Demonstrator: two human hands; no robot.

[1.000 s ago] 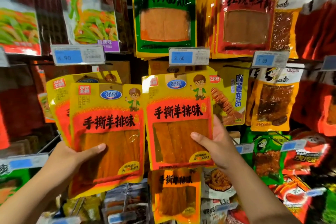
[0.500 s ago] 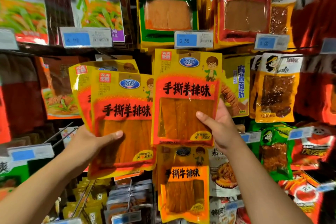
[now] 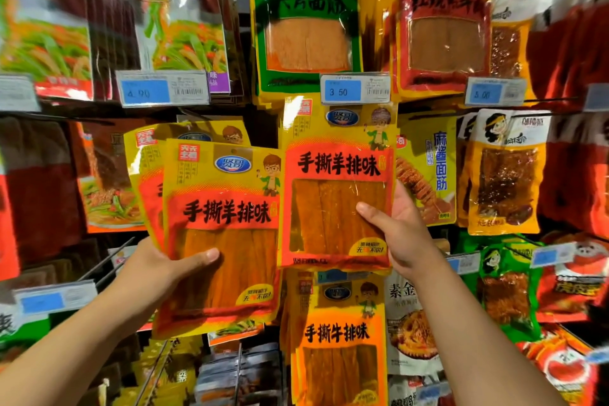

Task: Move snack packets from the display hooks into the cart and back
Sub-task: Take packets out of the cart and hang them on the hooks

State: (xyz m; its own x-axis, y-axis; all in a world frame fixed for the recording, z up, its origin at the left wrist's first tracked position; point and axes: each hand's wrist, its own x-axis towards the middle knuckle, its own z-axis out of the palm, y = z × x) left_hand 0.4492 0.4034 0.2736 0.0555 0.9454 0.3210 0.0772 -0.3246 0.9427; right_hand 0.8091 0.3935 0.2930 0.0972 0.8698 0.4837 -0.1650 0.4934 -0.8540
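Note:
My left hand [image 3: 161,269] grips two yellow-and-red snack packets [image 3: 227,227] by their lower left side, thumb across the clear window, the second packet fanned out behind the first. My right hand [image 3: 400,234] holds another yellow-and-red packet [image 3: 336,188] of the same kind by its lower right edge, thumb on the front. This packet is raised against the display, its top edge just under the 3.50 price tag [image 3: 356,89]. Its hang hole and the hook behind it are hidden. No cart is in view.
Packets hang all around: a green-framed yellow one [image 3: 306,23] above, a red-framed one [image 3: 445,30] to its right, an orange beef-flavour one [image 3: 336,339] below. Bare metal hooks [image 3: 108,260] stick out at the lower left. Price tags line the rails.
Both hands have risen with their packets and moved closer to the display. The right-hand packet has gone up until its top sits just under the 3.50 tag.

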